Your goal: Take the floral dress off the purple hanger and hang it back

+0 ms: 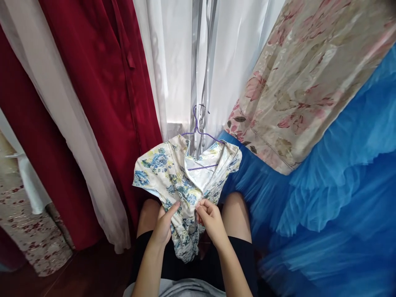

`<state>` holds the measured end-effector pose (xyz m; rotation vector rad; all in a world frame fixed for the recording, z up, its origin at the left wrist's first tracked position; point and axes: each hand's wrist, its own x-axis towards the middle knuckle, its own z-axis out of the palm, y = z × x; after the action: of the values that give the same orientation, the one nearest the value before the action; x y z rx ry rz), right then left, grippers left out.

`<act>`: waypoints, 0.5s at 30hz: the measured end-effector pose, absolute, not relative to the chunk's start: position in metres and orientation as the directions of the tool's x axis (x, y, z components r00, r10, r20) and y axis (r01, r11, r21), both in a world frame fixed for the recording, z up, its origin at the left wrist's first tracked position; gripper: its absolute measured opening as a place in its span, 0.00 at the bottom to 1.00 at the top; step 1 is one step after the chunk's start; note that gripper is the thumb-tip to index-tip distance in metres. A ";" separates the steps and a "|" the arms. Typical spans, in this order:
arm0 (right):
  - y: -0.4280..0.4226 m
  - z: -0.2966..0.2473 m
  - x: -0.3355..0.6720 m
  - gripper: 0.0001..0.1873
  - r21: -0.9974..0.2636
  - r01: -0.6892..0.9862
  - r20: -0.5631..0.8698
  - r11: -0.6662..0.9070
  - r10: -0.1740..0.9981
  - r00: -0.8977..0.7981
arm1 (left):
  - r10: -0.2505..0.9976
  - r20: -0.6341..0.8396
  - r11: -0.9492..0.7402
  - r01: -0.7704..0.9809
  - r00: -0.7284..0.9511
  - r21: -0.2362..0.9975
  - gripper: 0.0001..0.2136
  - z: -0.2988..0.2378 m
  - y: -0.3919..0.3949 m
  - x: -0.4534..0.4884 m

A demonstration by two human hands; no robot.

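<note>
A cream dress point(182, 181) with blue and yellow flowers, short-sleeved and crossed at the neck, is spread on a purple wire hanger point(198, 131) in front of my knees. The hanger's hook points up, and its lower bar shows through the open neckline. At the left side of the waist, my left hand point(165, 222) grips the cloth, thumb on top and fingers mostly beneath. My right hand point(208, 214) pinches the fabric at the foot of the neckline. Below both hands the gathered skirt hangs down between my thighs.
Dark red garments point(102, 103) and a pale sheer strip point(71, 111) hang at the left. Ahead is a white curtain-like cloth point(173, 62) with grey ribbons point(202, 53). A floral garment point(297, 90) and blue ruffled tulle point(334, 198) crowd the right. Dark floor point(89, 272) shows lower left.
</note>
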<state>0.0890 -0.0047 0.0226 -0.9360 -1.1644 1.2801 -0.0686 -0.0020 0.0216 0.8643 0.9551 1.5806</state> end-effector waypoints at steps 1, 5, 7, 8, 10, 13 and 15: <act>-0.005 0.023 0.090 0.16 -0.971 -0.217 0.109 0.097 0.993 -0.046 | 0.977 0.079 -0.151 -0.379 -0.198 0.913 0.27 0.022 -0.002 -0.067; -0.007 0.024 0.100 0.14 -0.970 -0.225 0.079 0.090 0.995 0.055 | 0.943 0.139 -0.220 -0.251 -0.303 0.943 0.26 0.013 0.008 -0.068; -0.007 0.024 0.106 0.13 -0.971 -0.217 0.086 0.103 0.993 0.085 | 0.845 0.261 -0.333 -0.076 -0.467 0.940 0.26 0.002 0.015 -0.071; -0.007 0.024 0.108 0.13 -0.972 -0.210 0.089 0.107 0.992 0.092 | 0.755 0.356 -0.393 0.056 -0.551 0.918 0.27 -0.004 0.017 -0.072; -0.007 0.024 0.110 0.12 -0.978 -0.186 0.083 0.098 0.993 0.090 | 0.547 0.553 -0.448 0.338 -0.628 0.828 0.28 -0.015 0.018 -0.072; -0.009 0.023 0.108 0.12 -0.986 -0.146 0.067 0.076 0.996 0.063 | 0.520 0.717 -0.468 0.548 -0.464 0.693 0.22 -0.026 0.009 -0.059; -0.013 0.022 0.103 0.13 -0.989 -0.137 0.061 0.064 0.998 0.027 | 0.701 0.680 -0.510 0.514 -0.217 0.690 0.15 -0.029 0.003 -0.043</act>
<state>0.1033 -0.0127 0.0222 -1.0731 -1.1198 1.2092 -0.0430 0.0027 -0.0287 1.8612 1.4653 1.8209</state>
